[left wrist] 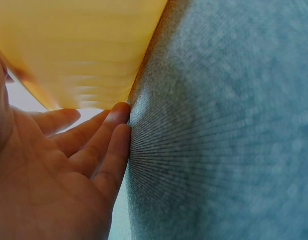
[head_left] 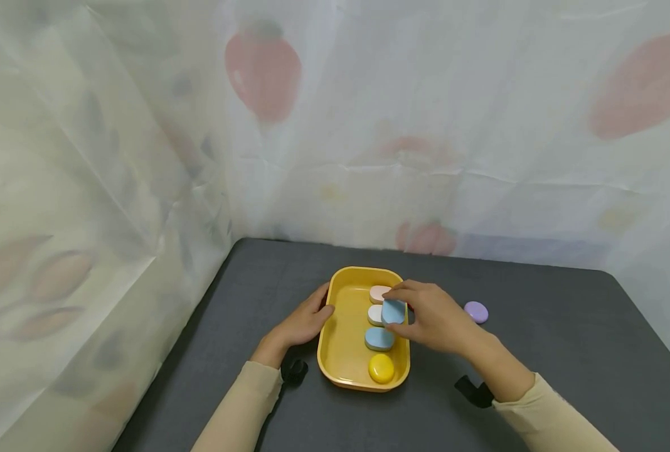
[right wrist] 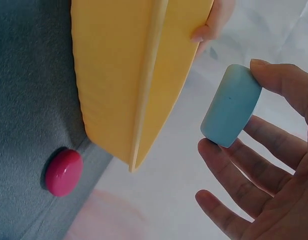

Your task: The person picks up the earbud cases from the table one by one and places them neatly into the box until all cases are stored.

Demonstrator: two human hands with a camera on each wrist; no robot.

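Note:
A yellow tray [head_left: 343, 370] lies on the dark table. My left hand [head_left: 303, 319] holds its left side, thumb over the rim and fingers along the outer wall [left wrist: 88, 45]. Above the tray's right side, my right hand [head_left: 433, 314] pinches a light blue rounded block [right wrist: 231, 105] between thumb and fingertips. In the tray's right half sit a pale pink oval piece [head_left: 378, 293], a white piece [head_left: 374, 315] partly hidden by the held block, another light blue oval block [head_left: 379, 339] and a round yellow piece [head_left: 381, 368].
A round purple piece [head_left: 475, 312] lies on the table right of the tray, near my right wrist. A glossy dark pink piece [right wrist: 64, 172] rests beside the tray's outer wall. Printed sheeting [head_left: 340, 188] hangs behind the table's back edge [head_left: 532, 263] and on the left.

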